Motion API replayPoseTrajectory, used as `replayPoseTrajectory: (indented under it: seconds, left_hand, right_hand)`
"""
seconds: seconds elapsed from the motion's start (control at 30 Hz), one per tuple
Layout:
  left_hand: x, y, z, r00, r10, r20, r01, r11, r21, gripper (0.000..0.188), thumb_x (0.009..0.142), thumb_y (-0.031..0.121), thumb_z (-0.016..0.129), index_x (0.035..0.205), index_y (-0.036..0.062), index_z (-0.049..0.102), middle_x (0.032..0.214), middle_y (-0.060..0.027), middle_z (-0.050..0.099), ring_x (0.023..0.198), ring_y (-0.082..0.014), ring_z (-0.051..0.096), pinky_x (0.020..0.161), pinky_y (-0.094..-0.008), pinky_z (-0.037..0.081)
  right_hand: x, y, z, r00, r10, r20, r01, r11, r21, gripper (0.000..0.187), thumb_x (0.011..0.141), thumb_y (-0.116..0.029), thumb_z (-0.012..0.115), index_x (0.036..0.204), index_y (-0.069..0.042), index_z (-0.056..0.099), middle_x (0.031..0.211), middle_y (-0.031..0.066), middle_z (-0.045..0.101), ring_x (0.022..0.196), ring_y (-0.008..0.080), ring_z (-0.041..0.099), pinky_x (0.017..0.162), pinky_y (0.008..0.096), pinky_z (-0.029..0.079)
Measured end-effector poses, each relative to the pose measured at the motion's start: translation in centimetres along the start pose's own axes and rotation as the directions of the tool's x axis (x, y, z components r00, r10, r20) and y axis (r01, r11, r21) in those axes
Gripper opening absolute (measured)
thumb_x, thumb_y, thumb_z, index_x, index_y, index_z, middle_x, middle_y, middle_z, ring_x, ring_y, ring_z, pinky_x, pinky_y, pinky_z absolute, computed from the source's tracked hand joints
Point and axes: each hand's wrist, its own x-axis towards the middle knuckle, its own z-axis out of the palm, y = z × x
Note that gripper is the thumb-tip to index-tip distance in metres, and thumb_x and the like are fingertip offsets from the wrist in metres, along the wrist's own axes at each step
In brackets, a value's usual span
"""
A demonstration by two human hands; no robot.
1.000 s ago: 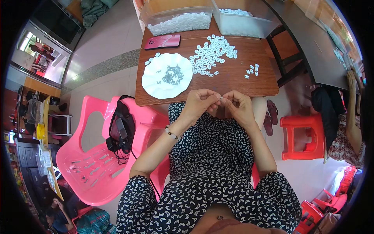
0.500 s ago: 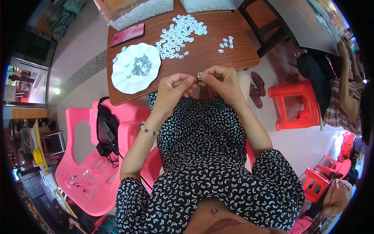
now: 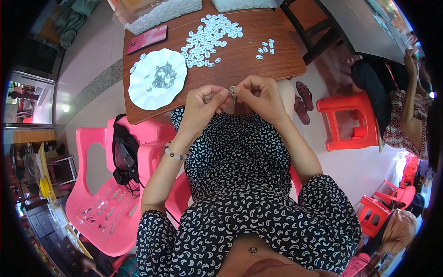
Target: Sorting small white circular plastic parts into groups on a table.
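Note:
Over my lap at the table's near edge, my right hand (image 3: 261,98) pinches a small white two-holed plastic piece (image 3: 232,88) between thumb and forefinger. My left hand (image 3: 203,105) is closed in a pinch right beside that piece; whatever its fingertips hold is too small to make out. Ahead on the brown wooden table (image 3: 281,27) lies a loose pile of similar white pieces (image 3: 206,41). A few more white pieces (image 3: 266,48) form a separate group to the right. To the left, a white wavy-rimmed plate (image 3: 138,94) bears many tiny grey bits (image 3: 164,76).
A pink phone (image 3: 147,40) lies behind the plate. Clear containers of white pieces (image 3: 161,17) stand at the far edge. On my left is a pink chair (image 3: 90,221) with a black bag (image 3: 127,154); rightward, a red stool (image 3: 348,122) and a person's arms (image 3: 408,101) at another table.
Both hands stay pinched together at nearly the same spot, with only slight finger movement. The view has shifted a little, and the person at the right has moved their arms slightly.

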Motion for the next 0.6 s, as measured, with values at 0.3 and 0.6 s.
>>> replayPoseTrajectory:
  seconds: [0.3, 0.6]
  left_hand:
    - [-0.16, -0.07, -0.06, 1.000, 0.015, -0.014, -0.014, 0.998, 0.062, 0.021, 0.094, 0.019, 0.062, 0.098, -0.0013, 0.067, 0.082, -0.0042, 0.070, 0.070, -0.0057, 0.061, 0.062, -0.0192, 0.047]
    - [-0.16, -0.03, 0.06, 0.993, 0.090, -0.075, -0.072, 0.975, 0.212, 0.018, 0.091, 0.014, 0.065, 0.092, -0.0036, 0.070, 0.074, -0.0036, 0.069, 0.062, -0.0042, 0.059, 0.056, -0.0194, 0.045]
  right_hand:
    - [-0.23, -0.84, 0.30, 0.997, 0.077, 0.008, -0.077, 0.997, -0.009, 0.016, 0.086, -0.016, 0.069, 0.079, -0.002, 0.067, 0.065, -0.0024, 0.064, 0.056, -0.0003, 0.052, 0.050, 0.0170, 0.037]
    - [-0.36, -0.36, 0.46, 0.999, -0.047, -0.003, 0.046, 0.990, -0.133, 0.015, 0.087, -0.014, 0.068, 0.079, -0.001, 0.066, 0.069, -0.0006, 0.064, 0.061, 0.0022, 0.055, 0.053, 0.0190, 0.040]
